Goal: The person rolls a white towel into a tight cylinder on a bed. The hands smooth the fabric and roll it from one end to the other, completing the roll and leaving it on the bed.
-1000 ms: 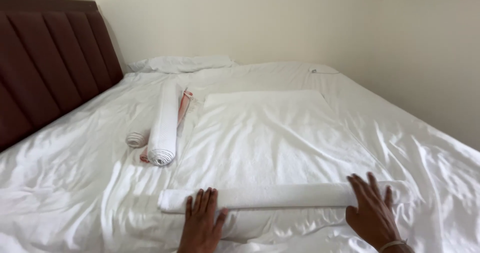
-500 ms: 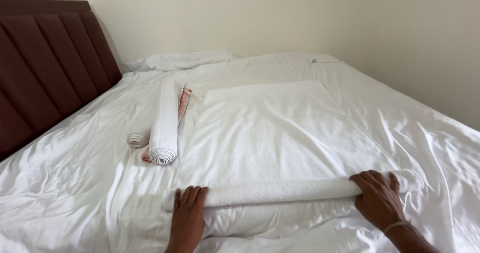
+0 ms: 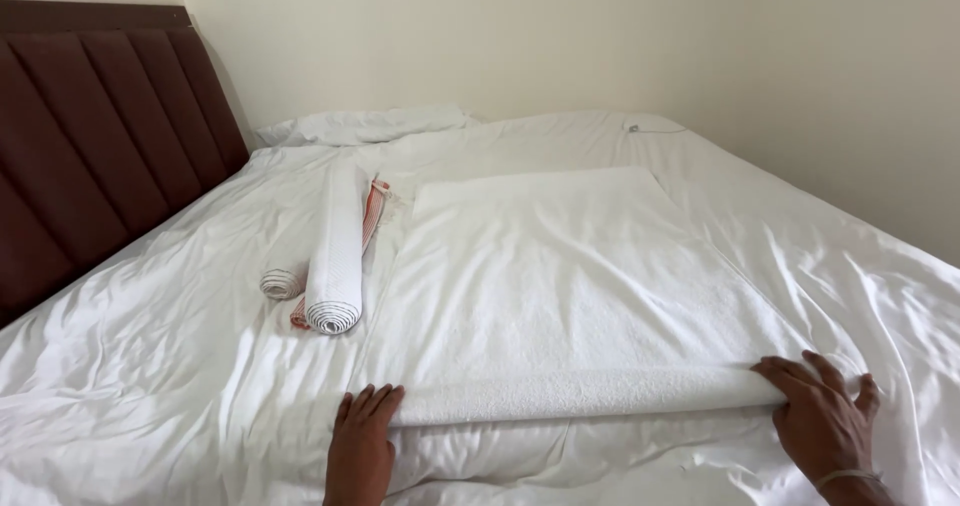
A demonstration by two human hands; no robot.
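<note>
Both hands flat, left hand (image 3: 361,436) and right hand (image 3: 825,416), pressing towel (image 3: 560,296) roll's ends, mid-roll; next, even push up bed (image 3: 150,386).

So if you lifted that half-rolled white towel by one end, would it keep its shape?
Probably not. The white towel looks soft and floppy, so the rolled edge would likely sag and unroll. Left hand and right hand press both ends, suggesting it needs holding. It seems light.

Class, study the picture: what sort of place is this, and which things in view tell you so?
Most likely a bedroom, perhaps a hotel room: a white-sheeted bed, a padded dark headboard, and rolled towels laid out on it.
</note>
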